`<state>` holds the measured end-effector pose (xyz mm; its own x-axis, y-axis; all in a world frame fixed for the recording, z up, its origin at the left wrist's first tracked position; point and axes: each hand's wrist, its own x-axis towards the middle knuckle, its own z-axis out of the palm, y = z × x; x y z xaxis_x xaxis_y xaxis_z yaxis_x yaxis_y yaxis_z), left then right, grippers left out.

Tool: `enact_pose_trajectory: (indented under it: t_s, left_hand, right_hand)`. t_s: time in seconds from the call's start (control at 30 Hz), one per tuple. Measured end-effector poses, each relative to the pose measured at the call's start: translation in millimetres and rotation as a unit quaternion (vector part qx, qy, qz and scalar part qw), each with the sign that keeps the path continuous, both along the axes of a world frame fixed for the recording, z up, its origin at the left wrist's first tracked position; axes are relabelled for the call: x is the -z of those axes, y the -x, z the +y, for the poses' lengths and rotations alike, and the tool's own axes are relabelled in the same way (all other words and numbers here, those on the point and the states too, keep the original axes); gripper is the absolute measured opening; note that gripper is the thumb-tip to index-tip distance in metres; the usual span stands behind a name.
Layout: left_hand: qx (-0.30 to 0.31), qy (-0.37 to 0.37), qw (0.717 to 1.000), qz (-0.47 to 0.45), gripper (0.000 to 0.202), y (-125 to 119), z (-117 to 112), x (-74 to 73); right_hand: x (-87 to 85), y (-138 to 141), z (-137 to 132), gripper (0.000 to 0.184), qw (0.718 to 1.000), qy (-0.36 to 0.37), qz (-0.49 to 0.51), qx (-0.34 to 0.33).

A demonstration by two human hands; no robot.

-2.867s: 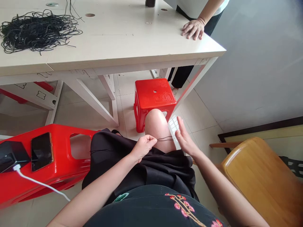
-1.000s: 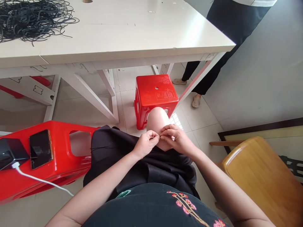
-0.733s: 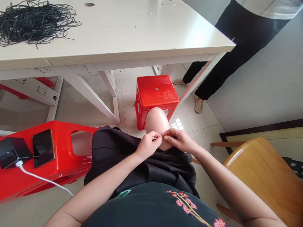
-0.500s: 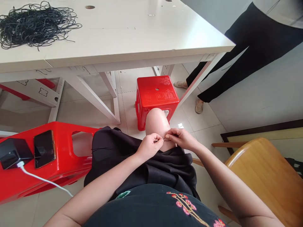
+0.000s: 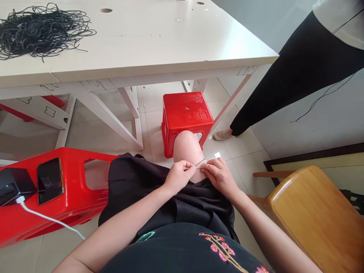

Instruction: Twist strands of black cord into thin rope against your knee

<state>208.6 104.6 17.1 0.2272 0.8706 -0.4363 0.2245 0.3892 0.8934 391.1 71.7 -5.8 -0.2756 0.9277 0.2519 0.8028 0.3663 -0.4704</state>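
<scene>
Above my bare knee (image 5: 186, 146), my left hand (image 5: 179, 176) pinches a thin black cord (image 5: 200, 163) between thumb and fingertips. A piece of the cord slants up and right from that pinch, and another runs across to my right hand (image 5: 220, 176). The right thumb and forefinger are closed on the cord close to the left fingertips. Whether the cord has a knot is too small to tell. On the table at the upper left lies a tangled pile of black cords (image 5: 42, 32).
A white table (image 5: 176, 45) stands ahead, with a red stool (image 5: 186, 112) under its edge. At left, another red stool (image 5: 74, 170) bears a phone (image 5: 50, 181) and a black box (image 5: 17, 185) with a white cable. A wooden chair (image 5: 318, 212) is at right; a person in black trousers (image 5: 295, 57) stands beyond.
My right hand has shifted slightly right and down from the left, and a slanting piece of cord now shows. The person at the right has moved, with cords now hanging beside them.
</scene>
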Motion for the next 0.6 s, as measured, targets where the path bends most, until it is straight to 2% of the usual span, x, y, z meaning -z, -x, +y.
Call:
enact_pose_trajectory:
  t_s: [0.1,0.17,0.2,0.27,0.33,0.47,0.6]
  left_hand:
    - [0.000,-0.010,1.000,0.016,0.016,0,0,0.8]
    - [0.004,-0.017,1.000,0.024,0.016,1,0,2.4]
    - [0.008,-0.020,0.999,0.025,0.017,1,-1,3.8]
    - [0.014,-0.018,1.000,0.009,0.016,2,-2,7.4]
    - [0.020,-0.004,0.999,-0.031,0.016,3,-3,11.7]
    - [0.017,0.012,0.998,-0.066,0.023,8,2,17.7]
    - [-0.019,0.019,0.998,-0.060,0.025,13,13,17.3]
  right_hand:
    - [-1.9,-22,4,0.029,0.996,0.038,-0.064,0.041]
    - [-7.7,-22,7,0.038,0.995,0.021,-0.050,0.088]
    - [-10.3,-16,9,0.045,0.995,0.005,-0.030,0.093]
    - [-11.7,5,14,0.060,0.998,-0.020,0.007,0.061]
    - [-5.7,29,19,0.067,1.000,-0.017,0.005,0.024]
    - [15.0,54,30,0.070,0.999,0.019,-0.011,0.029]
    - [17.5,54,44,0.064,0.998,0.018,-0.014,0.063]
